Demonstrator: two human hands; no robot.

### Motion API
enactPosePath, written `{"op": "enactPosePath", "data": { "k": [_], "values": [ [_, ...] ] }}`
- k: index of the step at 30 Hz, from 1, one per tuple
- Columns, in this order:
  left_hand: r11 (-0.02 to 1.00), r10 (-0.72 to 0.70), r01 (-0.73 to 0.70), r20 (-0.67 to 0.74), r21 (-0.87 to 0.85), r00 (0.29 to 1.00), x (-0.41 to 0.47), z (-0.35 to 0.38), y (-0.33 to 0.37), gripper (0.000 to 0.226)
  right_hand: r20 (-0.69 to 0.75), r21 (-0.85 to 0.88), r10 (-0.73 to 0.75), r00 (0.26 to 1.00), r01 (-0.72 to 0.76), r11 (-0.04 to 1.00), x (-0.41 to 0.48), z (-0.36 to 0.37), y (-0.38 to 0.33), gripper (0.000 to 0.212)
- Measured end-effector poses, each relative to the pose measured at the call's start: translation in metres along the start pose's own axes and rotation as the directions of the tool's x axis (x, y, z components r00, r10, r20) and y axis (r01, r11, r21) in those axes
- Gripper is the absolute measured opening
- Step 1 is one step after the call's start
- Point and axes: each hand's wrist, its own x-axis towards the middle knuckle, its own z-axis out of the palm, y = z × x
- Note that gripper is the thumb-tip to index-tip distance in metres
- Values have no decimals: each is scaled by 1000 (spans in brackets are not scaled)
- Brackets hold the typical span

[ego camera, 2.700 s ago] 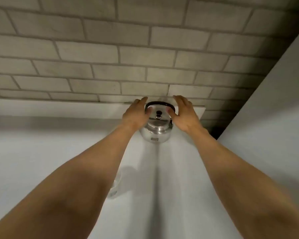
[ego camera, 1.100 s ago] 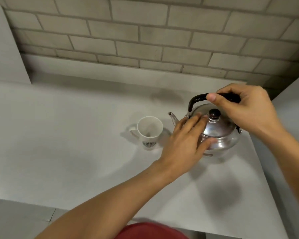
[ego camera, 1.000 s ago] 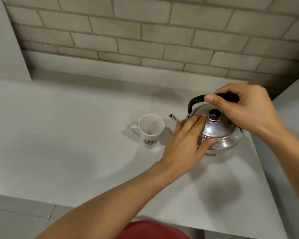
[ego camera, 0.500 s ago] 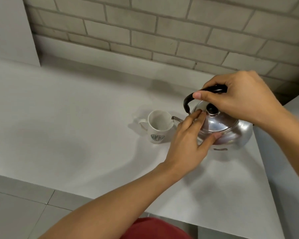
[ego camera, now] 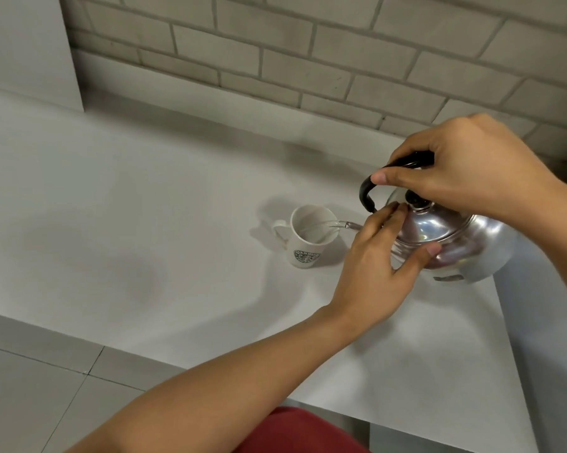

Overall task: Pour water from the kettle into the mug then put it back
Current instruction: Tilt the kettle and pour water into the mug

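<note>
A shiny steel kettle (ego camera: 449, 233) with a black handle and black lid knob is tilted to the left above the white counter (ego camera: 145, 256). My right hand (ego camera: 465, 171) grips its black handle from above. My left hand (ego camera: 377, 266) presses on the lid and the kettle's left side, fingers spread. The spout reaches over the rim of a white mug (ego camera: 308, 238) with a dark round logo, and a thin stream of water runs into it. The mug stands upright, handle to the left.
A grey brick wall (ego camera: 308, 53) runs behind the counter. A white panel (ego camera: 24, 50) stands at the far left and a white surface (ego camera: 543, 322) borders the counter on the right. Grey floor tiles (ego camera: 30, 387) show below the front edge.
The kettle came off the back shelf to beside the mug. Over the last second it has tipped further left, and water now flows from the spout into the mug.
</note>
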Motion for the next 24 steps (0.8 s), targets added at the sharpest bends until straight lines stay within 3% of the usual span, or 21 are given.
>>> {"op": "enactPosePath", "data": {
  "k": [24],
  "values": [
    [990,-45,40,-33,-133,998,7,11,14,62,-10,-48,-74,997,74,996,9,-16,-1,42]
  ]
}}
